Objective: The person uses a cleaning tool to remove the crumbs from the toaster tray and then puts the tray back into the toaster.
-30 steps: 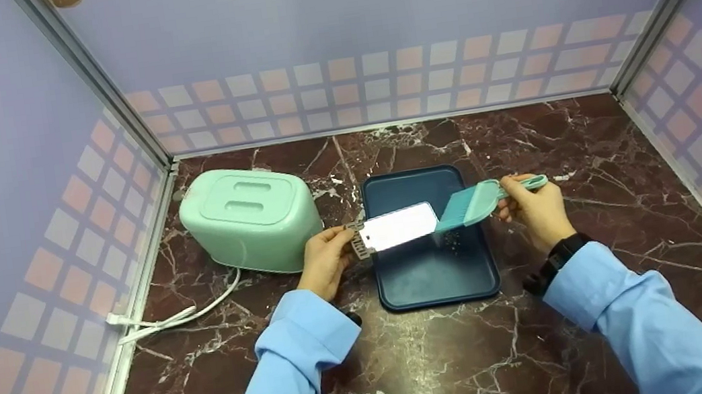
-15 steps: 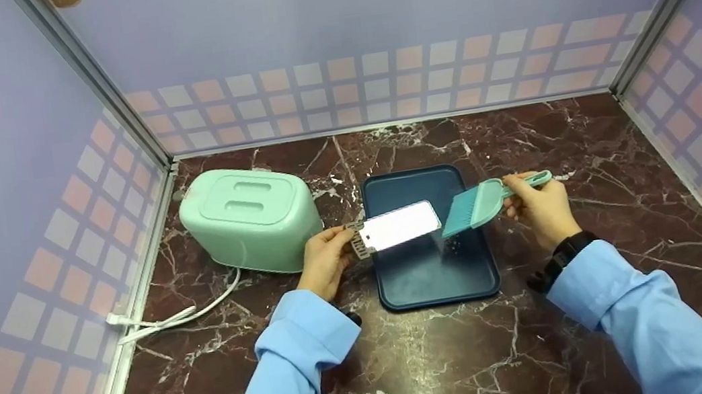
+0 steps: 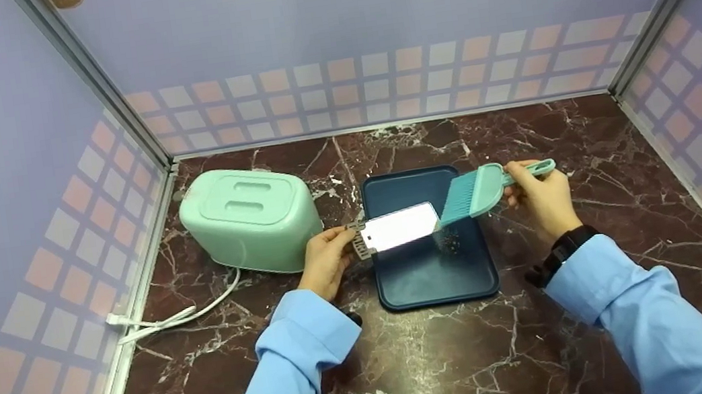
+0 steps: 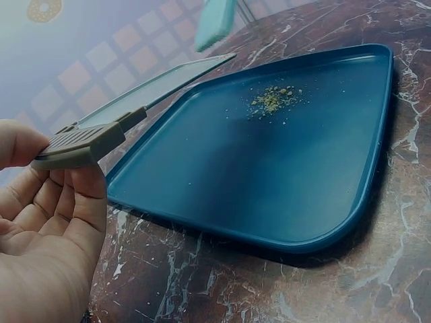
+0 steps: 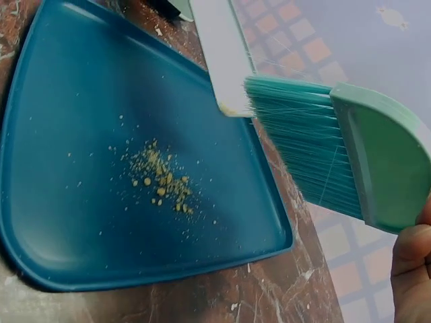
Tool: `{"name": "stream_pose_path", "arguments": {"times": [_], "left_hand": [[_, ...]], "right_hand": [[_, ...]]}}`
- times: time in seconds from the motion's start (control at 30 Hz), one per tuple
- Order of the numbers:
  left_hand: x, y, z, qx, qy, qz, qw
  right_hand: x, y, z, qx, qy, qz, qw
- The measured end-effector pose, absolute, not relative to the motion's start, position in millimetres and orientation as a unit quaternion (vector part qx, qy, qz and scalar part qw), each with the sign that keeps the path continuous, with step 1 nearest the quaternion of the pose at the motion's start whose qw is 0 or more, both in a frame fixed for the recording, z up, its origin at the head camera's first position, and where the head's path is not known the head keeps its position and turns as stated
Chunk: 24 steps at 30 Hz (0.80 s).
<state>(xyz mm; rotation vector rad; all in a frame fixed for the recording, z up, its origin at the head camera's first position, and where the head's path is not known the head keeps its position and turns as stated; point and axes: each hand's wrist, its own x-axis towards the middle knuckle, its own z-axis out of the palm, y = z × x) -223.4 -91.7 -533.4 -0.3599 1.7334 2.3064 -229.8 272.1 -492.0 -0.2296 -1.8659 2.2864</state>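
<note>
My left hand (image 3: 325,258) pinches the ribbed grey-brown handle (image 4: 84,142) of a crumb tray (image 3: 401,226), a flat pale plate held out above a dark blue serving tray (image 3: 434,284). In my right hand (image 3: 544,198) is a mint-green cleaning brush (image 3: 489,189), gripped by its handle. Its teal bristles (image 5: 303,138) are at the crumb tray's far end, where a little yellowish residue shows in the right wrist view. A scatter of yellow-brown crumbs (image 5: 161,178) lies on the blue tray below.
A mint-green toaster (image 3: 252,217) stands left of the blue tray, close to my left hand. Its white cord and plug (image 3: 157,324) lie on the marbled tabletop (image 3: 429,376). Patterned purple walls (image 3: 329,30) enclose the back and sides.
The brush first drew slightly right and down off the crumb tray's end, then rose and came back to it. The left hand and crumb tray have barely moved.
</note>
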Motion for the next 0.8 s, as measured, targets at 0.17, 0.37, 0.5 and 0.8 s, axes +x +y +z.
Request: {"name": "stream_pose_path", "arguments": {"times": [0.17, 0.37, 0.5, 0.8], "left_hand": [[-223, -89, -534, -0.119, 0.593, 0.788, 0.119], [-222, -86, -534, -0.109, 0.599, 0.783, 0.122], [-221, -84, -534, -0.106, 0.601, 0.783, 0.125], [-223, -79, -534, -0.115, 0.609, 0.772, 0.143]], "right_hand": [[-231, 264, -488, -0.058, -0.619, 0.777, 0.094], [-234, 249, -483, -0.03, -0.604, 0.791, 0.089], [-238, 235, -479, -0.006, -0.605, 0.792, 0.082], [-239, 202, -471, 0.044, -0.619, 0.784, 0.015]]}}
